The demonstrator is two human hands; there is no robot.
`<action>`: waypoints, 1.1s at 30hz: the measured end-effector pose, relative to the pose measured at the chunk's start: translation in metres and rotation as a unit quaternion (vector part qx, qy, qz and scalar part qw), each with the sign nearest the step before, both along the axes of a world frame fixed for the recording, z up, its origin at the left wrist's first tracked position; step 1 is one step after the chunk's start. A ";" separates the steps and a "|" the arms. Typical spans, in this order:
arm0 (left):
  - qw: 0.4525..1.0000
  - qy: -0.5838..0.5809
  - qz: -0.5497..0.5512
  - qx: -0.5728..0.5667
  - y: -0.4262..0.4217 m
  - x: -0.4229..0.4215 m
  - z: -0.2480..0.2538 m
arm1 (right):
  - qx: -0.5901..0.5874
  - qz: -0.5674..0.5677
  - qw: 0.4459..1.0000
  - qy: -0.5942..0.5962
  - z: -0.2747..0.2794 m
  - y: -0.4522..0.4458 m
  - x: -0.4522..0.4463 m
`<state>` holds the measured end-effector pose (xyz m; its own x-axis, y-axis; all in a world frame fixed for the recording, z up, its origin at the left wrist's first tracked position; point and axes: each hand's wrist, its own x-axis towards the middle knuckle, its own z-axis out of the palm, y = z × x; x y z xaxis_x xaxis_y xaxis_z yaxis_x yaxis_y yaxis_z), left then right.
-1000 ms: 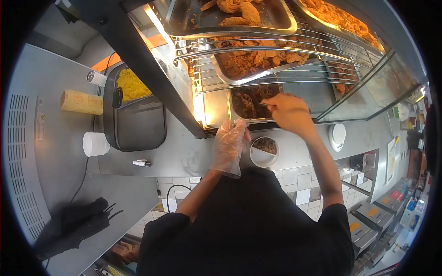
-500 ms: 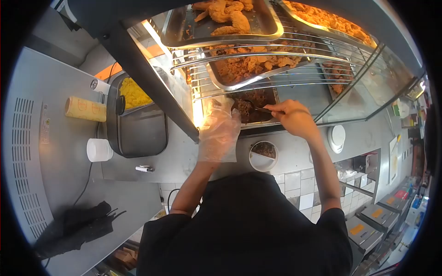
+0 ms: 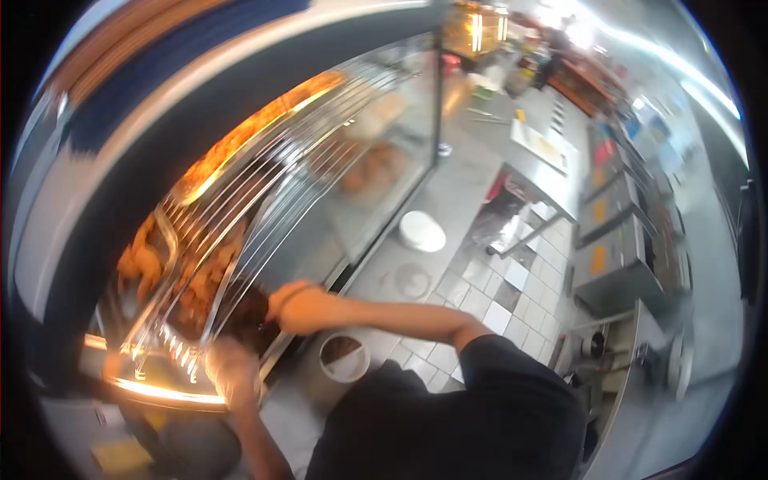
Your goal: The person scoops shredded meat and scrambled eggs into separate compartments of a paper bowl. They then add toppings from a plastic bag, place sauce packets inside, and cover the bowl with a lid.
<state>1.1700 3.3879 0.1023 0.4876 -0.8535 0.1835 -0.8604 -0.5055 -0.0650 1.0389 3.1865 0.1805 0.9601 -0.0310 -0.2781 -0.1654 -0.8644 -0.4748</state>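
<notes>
My right hand (image 3: 300,308) is closed at the front of the lit display case, over a pan of dark food (image 3: 246,316). A spoon handle showed in it a moment earlier; the spoon is now lost in blur. My left hand (image 3: 232,370), in a clear plastic glove, is smeared by motion at the case's near edge beside that pan, its fingers unreadable. Below my right hand, a round white bowl (image 3: 350,368) stands on the counter, with dark food in one half and a pale other half.
Fried chicken (image 3: 144,260) lies in trays on and under the wire rack (image 3: 264,176). A glass panel (image 3: 400,160) closes off the right side. Round white containers (image 3: 422,231) sit on the steel counter (image 3: 472,180). Tiled floor (image 3: 512,296) and steel drawers (image 3: 612,260) lie to the right.
My view has swung right, so the case and both hands appear further left and more of the kitchen shows. My right hand stays at the pan of dark food.
</notes>
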 end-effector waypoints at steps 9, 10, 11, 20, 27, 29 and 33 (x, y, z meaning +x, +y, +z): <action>0.945 0.257 0.081 -0.184 0.028 -0.010 0.022 | -0.117 -0.078 0.945 -0.297 -0.015 0.021 -0.013; 0.945 0.268 0.083 -0.169 0.021 -0.026 0.049 | -0.113 -0.066 0.916 -0.380 -0.014 0.019 -0.017; 0.894 0.358 0.078 -0.259 0.016 -0.039 0.069 | -0.040 -0.047 0.928 -0.367 0.013 0.019 -0.031; 0.781 0.438 0.126 -0.428 0.033 -0.049 0.076 | 0.175 -0.198 0.847 -0.461 -0.019 0.043 -0.110; 0.662 0.589 0.113 -0.449 0.034 -0.041 0.071 | 0.272 -0.195 0.858 -0.389 -0.027 0.063 -0.100; 0.663 0.609 0.147 -0.409 0.026 -0.046 0.081 | 0.287 -0.165 0.860 -0.388 -0.023 0.061 -0.092; 0.725 0.514 0.235 -0.395 0.016 -0.056 0.095 | 0.298 -0.141 0.864 -0.382 -0.012 0.052 -0.080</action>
